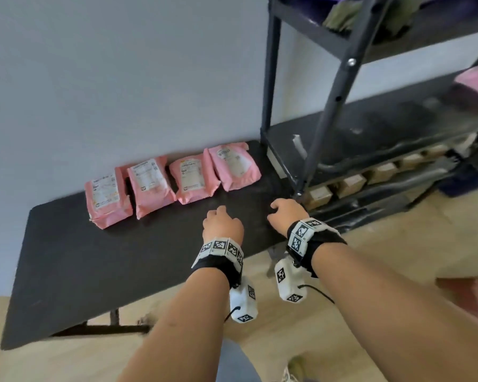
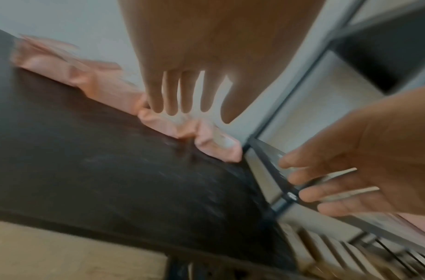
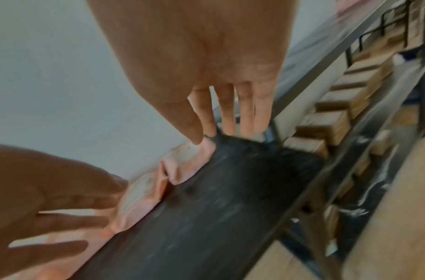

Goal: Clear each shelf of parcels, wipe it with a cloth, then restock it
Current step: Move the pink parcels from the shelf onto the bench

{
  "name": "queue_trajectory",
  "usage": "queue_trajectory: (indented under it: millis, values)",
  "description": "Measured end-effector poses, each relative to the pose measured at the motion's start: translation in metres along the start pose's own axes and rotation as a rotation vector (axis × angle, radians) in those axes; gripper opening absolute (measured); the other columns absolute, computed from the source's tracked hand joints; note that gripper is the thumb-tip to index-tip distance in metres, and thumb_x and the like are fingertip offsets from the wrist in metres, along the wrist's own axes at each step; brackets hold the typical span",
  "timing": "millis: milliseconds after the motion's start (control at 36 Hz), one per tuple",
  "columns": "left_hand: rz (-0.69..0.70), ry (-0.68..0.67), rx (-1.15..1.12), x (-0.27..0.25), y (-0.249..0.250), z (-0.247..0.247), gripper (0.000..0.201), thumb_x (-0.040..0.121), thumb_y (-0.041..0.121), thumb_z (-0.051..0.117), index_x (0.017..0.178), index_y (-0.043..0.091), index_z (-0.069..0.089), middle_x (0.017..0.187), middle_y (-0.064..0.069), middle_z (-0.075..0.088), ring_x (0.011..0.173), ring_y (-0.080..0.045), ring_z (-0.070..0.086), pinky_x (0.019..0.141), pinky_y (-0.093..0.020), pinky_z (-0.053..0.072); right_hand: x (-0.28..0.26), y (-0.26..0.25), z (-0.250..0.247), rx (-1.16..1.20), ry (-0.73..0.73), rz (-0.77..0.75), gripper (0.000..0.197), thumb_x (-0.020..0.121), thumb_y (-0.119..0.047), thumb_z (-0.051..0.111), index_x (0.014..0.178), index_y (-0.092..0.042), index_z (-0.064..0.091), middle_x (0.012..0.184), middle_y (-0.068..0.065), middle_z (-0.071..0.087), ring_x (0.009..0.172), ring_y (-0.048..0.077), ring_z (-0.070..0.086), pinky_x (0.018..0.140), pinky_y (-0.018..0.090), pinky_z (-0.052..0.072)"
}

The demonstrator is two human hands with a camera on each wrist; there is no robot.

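Pink parcels [image 1: 171,180], four, laid label-up in a row along the wall edge of black table [image 1: 66,271] beside shelving unit [image 1: 342,78], presumably parked for wiping; left hand [image 1: 222,224] and right hand [image 1: 286,215] empty, fingers slack, above the tabletop; cloth unseen.
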State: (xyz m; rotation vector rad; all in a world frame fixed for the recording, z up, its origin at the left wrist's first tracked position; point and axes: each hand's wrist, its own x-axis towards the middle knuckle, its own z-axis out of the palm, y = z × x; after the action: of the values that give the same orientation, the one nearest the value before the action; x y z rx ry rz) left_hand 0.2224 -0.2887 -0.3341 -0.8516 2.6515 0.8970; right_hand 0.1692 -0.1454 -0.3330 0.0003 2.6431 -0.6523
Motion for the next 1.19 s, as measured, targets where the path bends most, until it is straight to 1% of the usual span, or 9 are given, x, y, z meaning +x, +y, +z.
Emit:
queue_trajectory:
  millis: [139,306,417,472,639,750,833,972,1194]
  values:
    - [0.183,-0.095,0.043,-0.039,0.079,0.06,0.048,0.094,0.025,0.045,0.14,0.015,0.04,0.141,-0.01,0.039,0.129,-0.03,0.037,0.102,-0.039,0.036,-0.017,0.091,-0.053,0.015,0.069,0.136,0.038,0.088,-0.022,0.054,0.125,-0.015,0.06,0.125,0.011,0.06,0.112,0.031,0.058,0.095,0.039,0.05]
    - [0.345,-0.204,0.123,-0.061,0.165,0.117,0.047,0.095,0.028,0.044,0.14,0.015,0.04,0.142,-0.01,0.039,0.129,-0.029,0.038,0.102,-0.04,0.039,-0.022,0.181,-0.104,0.08,0.148,0.295,0.041,0.09,-0.023,0.054,0.13,-0.017,0.056,0.131,0.011,0.056,0.116,0.03,0.056,0.099,0.041,0.048]
    - [0.403,-0.262,0.163,-0.06,0.22,0.156,0.048,0.095,0.028,0.043,0.141,0.017,0.041,0.141,-0.009,0.041,0.126,-0.029,0.043,0.101,-0.041,0.043,-0.015,0.234,-0.134,0.122,0.173,0.368,0.042,0.092,-0.025,0.053,0.133,-0.018,0.054,0.131,0.011,0.057,0.115,0.03,0.057,0.097,0.039,0.049]
    - [0.44,-0.286,0.179,-0.057,0.247,0.177,0.047,0.094,0.028,0.044,0.139,0.016,0.043,0.139,-0.01,0.045,0.125,-0.029,0.046,0.101,-0.043,0.043,-0.008,0.259,-0.149,0.142,0.185,0.401,0.037,0.093,-0.023,0.052,0.129,-0.016,0.057,0.13,0.011,0.057,0.112,0.03,0.058,0.093,0.035,0.049]
    - [0.527,-0.354,0.195,-0.037,0.334,0.233,0.046,0.095,0.027,0.045,0.139,0.017,0.042,0.138,-0.01,0.044,0.119,-0.027,0.051,0.096,-0.045,0.048,0.034,0.324,-0.205,0.211,0.257,0.489,0.034,0.094,-0.018,0.054,0.128,-0.014,0.057,0.129,0.011,0.056,0.113,0.028,0.057,0.093,0.033,0.047]
    - [0.579,-0.358,0.227,-0.016,0.398,0.258,0.044,0.093,0.03,0.047,0.136,0.019,0.046,0.132,-0.007,0.052,0.114,-0.025,0.056,0.093,-0.044,0.05,0.066,0.355,-0.25,0.237,0.292,0.526,0.03,0.093,-0.018,0.055,0.122,-0.014,0.062,0.123,0.01,0.06,0.109,0.028,0.059,0.086,0.031,0.048]
    - [0.608,-0.379,0.235,-0.002,0.447,0.269,0.042,0.094,0.029,0.046,0.135,0.018,0.047,0.133,-0.006,0.05,0.114,-0.025,0.055,0.09,-0.039,0.049,0.093,0.379,-0.285,0.266,0.336,0.548,0.029,0.092,-0.018,0.055,0.12,-0.014,0.062,0.123,0.01,0.059,0.108,0.028,0.058,0.081,0.029,0.046]
    - [0.647,-0.355,0.272,0.021,0.518,0.284,0.04,0.096,0.026,0.044,0.134,0.015,0.048,0.134,-0.011,0.048,0.12,-0.029,0.05,0.095,-0.037,0.042,0.129,0.41,-0.33,0.3,0.353,0.569,0.029,0.092,-0.021,0.055,0.12,-0.015,0.062,0.123,0.011,0.057,0.105,0.03,0.059,0.085,0.033,0.05]
    - [0.662,-0.361,0.265,0.049,0.617,0.327,0.045,0.097,0.027,0.043,0.141,0.016,0.041,0.139,-0.01,0.043,0.124,-0.028,0.047,0.097,-0.038,0.042,0.199,0.468,-0.397,0.332,0.395,0.561,0.031,0.088,-0.018,0.054,0.118,-0.015,0.062,0.12,0.01,0.059,0.104,0.029,0.059,0.088,0.036,0.052]
